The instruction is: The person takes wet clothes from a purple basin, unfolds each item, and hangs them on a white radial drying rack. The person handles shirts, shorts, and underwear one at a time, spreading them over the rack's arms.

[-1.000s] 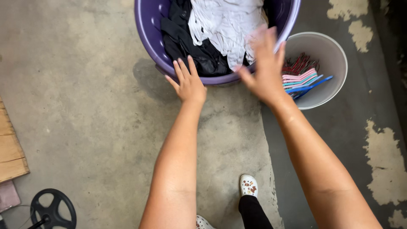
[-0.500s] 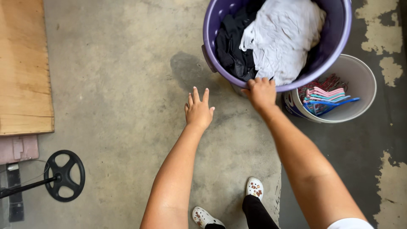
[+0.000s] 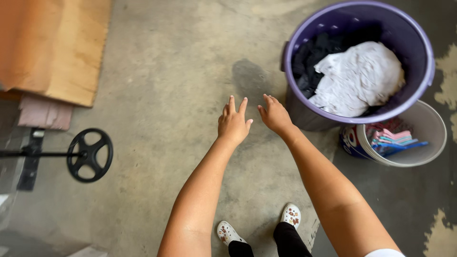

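Two bare hands are held out over a concrete floor, both empty and with fingers spread: the left hand is turned palm down, the right hand just beside it, and neither is touching anything. Both arms are stretched forward and slightly inward from the body, so that the hands nearly meet. Just to the right of the right hand a purple tub is seen, filled with dark clothes and a white cloth piled on top. Beyond the tub, further right and nearer the body, a white bucket holding coloured pegs is set against it. The step in hand is judged to be a pause between grips, the tub being released and within reach. Any fresh hold on its rim would call for the right hand to be swung right and closed. Well to the left, a black wheel and a board are seen. White shoes are visible below.
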